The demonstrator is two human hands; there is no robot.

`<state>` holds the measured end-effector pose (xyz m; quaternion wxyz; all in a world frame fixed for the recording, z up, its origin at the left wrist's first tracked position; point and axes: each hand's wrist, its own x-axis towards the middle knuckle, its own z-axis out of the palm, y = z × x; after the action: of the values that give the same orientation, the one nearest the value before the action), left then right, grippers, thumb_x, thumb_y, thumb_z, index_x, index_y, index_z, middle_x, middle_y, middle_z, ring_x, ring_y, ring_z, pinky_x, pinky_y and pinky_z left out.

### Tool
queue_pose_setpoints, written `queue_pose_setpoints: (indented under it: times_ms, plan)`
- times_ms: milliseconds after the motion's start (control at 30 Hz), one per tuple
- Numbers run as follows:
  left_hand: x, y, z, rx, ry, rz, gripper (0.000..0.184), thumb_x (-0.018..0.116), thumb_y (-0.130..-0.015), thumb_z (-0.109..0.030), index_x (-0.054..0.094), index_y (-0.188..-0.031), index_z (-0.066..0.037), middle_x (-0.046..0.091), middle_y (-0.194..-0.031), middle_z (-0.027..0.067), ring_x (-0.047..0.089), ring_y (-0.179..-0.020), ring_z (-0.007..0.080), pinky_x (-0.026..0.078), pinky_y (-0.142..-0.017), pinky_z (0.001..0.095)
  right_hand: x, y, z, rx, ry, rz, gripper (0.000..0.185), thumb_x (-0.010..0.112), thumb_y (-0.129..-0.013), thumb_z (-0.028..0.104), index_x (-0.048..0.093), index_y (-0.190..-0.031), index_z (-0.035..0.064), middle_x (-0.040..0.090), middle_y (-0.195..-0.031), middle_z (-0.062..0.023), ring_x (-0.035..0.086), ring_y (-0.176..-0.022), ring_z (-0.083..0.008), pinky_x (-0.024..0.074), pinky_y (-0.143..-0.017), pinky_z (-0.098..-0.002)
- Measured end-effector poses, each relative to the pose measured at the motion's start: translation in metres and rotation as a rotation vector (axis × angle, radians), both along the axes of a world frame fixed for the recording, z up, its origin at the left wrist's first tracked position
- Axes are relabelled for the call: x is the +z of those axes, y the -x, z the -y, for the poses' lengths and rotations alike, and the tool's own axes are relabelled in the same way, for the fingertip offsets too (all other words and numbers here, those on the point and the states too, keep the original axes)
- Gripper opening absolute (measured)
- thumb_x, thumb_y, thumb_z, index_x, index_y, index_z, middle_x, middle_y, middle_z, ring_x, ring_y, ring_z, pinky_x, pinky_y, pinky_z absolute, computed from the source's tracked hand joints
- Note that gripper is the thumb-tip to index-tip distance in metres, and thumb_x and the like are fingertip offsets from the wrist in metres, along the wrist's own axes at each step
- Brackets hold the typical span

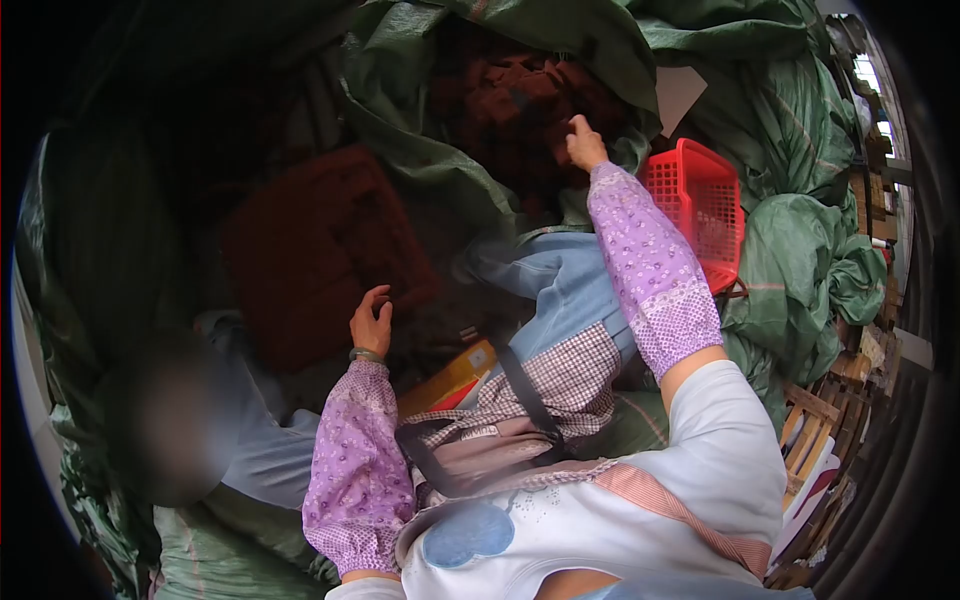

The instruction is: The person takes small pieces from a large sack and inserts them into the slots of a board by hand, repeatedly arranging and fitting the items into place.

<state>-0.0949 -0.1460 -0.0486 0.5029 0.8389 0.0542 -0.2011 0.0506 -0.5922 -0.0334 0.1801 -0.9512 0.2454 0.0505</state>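
My left hand (371,322) hangs with fingers parted and slightly bent near the lower edge of a dark red tray-like thing (325,250), with nothing visible in it. In deep shadow, what that tray holds is hard to make out. My right hand (584,145) is at the mouth of a green woven sack (430,150), over a heap of dark red pieces (525,90). Its fingers are partly bent and apart, and no held thing shows. The kind of the pieces cannot be told. Both forearms wear purple flowered sleeves.
A bright red plastic basket (715,205) stands to the right of my right forearm. Green woven sacks (785,260) surround the spot. A yellow box-like thing (450,378) lies by my lap. Stacked wooden pieces (810,415) are at the right. A blurred patch hides part of the left.
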Motion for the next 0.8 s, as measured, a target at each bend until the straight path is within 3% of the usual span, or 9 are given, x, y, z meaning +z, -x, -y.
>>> queue_pose_setpoints:
  times_ms: [200, 367, 400, 500, 567, 633, 700, 767, 800]
  plan:
    - [0.004, 0.013, -0.005, 0.049, 0.037, 0.041, 0.028, 0.053, -0.077, -0.011, 0.056, -0.105, -0.010, 0.062, -0.090, 0.0088, 0.059, -0.087, 0.0193, 0.045, -0.078, 0.0303, 0.012, -0.016, 0.010, -0.194, -0.016, 0.428, 0.021, 0.047, -0.080, 0.021, 0.046, -0.101, 0.0172, 0.060, -0.090, -0.0184, 0.055, -0.090, -0.0380, 0.0414, -0.076, -0.0440]
    - [0.021, 0.017, -0.012, 0.196, 0.031, 0.047, 0.026, 0.053, -0.077, -0.009, 0.057, -0.103, -0.010, 0.061, -0.092, 0.0088, 0.058, -0.089, 0.0184, 0.045, -0.077, 0.0294, 0.019, -0.019, 0.024, -0.577, -0.030, 0.439, 0.067, 0.051, -0.077, 0.049, 0.027, -0.125, 0.0096, 0.050, -0.107, -0.0281, 0.049, -0.101, -0.0398, 0.0370, -0.088, -0.0411]
    - [0.023, 0.018, -0.017, 0.246, 0.021, 0.048, 0.026, 0.053, -0.077, -0.008, 0.058, -0.102, -0.010, 0.061, -0.092, 0.0089, 0.058, -0.090, 0.0183, 0.045, -0.077, 0.0292, 0.030, -0.009, 0.013, -0.506, 0.101, 0.353, 0.080, 0.050, -0.076, 0.050, 0.011, -0.131, 0.0063, 0.046, -0.107, -0.0330, 0.048, -0.101, -0.0405, 0.0358, -0.088, -0.0413]
    - [0.014, 0.020, -0.031, 0.452, -0.089, 0.192, 0.025, 0.054, -0.076, -0.006, 0.058, -0.101, -0.009, 0.060, -0.092, 0.0081, 0.059, -0.085, 0.0174, 0.046, -0.073, 0.0287, 0.032, -0.002, -0.028, -0.136, 0.085, 0.431, 0.059, 0.056, -0.075, 0.039, 0.037, -0.120, 0.0074, 0.055, -0.101, -0.0207, 0.053, -0.095, -0.0334, 0.0411, -0.081, -0.0405]
    - [0.010, 0.019, -0.043, 0.570, -0.228, 0.211, 0.031, 0.055, -0.074, -0.006, 0.055, -0.105, -0.010, 0.054, -0.102, 0.0107, 0.053, -0.094, 0.0226, 0.042, -0.081, 0.0324, 0.014, 0.000, -0.084, 0.137, -0.205, 0.464, 0.021, 0.053, -0.078, 0.024, 0.058, -0.093, 0.0094, 0.062, -0.078, -0.0098, 0.061, -0.073, -0.0242, 0.0474, -0.067, -0.0358]
    - [0.004, 0.017, -0.053, 0.697, -0.384, 0.358, 0.036, 0.056, -0.073, -0.006, 0.053, -0.109, -0.012, 0.049, -0.107, 0.0134, 0.047, -0.103, 0.0267, 0.037, -0.088, 0.0355, 0.031, 0.028, -0.185, 0.196, -0.575, 0.235, 0.018, 0.049, -0.083, 0.019, 0.059, -0.088, 0.0051, 0.061, -0.072, -0.0097, 0.061, -0.061, -0.0152, 0.0483, -0.059, -0.0281]
    - [0.011, 0.015, -0.062, 0.772, -0.509, 0.223, 0.051, 0.059, -0.072, -0.012, 0.042, -0.119, -0.011, 0.039, -0.119, 0.0166, 0.037, -0.112, 0.0321, 0.031, -0.094, 0.0411, -0.006, 0.060, -0.258, 0.234, -1.002, 0.009, 0.019, 0.048, -0.084, 0.018, 0.058, -0.087, 0.0025, 0.062, -0.074, -0.0080, 0.061, -0.064, -0.0147, 0.0484, -0.060, -0.0272]
    - [0.017, 0.012, -0.068, 0.878, -0.656, 0.105, 0.056, 0.061, -0.071, -0.016, 0.038, -0.122, -0.011, 0.037, -0.122, 0.0167, 0.035, -0.113, 0.0340, 0.031, -0.094, 0.0434, -0.033, 0.088, -0.315, 0.395, -0.703, -0.064, 0.026, 0.055, -0.079, 0.027, 0.056, -0.089, 0.0029, 0.062, -0.082, -0.0121, 0.061, -0.078, -0.0235, 0.0472, -0.070, -0.0328]
    - [0.002, 0.015, -0.082, 0.893, -0.601, 0.079, 0.059, 0.063, -0.071, -0.018, 0.037, -0.123, -0.011, 0.036, -0.123, 0.0167, 0.034, -0.114, 0.0350, 0.031, -0.094, 0.0443, -0.030, 0.099, -0.339, 0.288, -0.732, -0.171, 0.034, 0.058, -0.075, 0.031, 0.054, -0.094, 0.0032, 0.061, -0.089, -0.0149, 0.058, -0.087, -0.0290, 0.0452, -0.076, -0.0350]
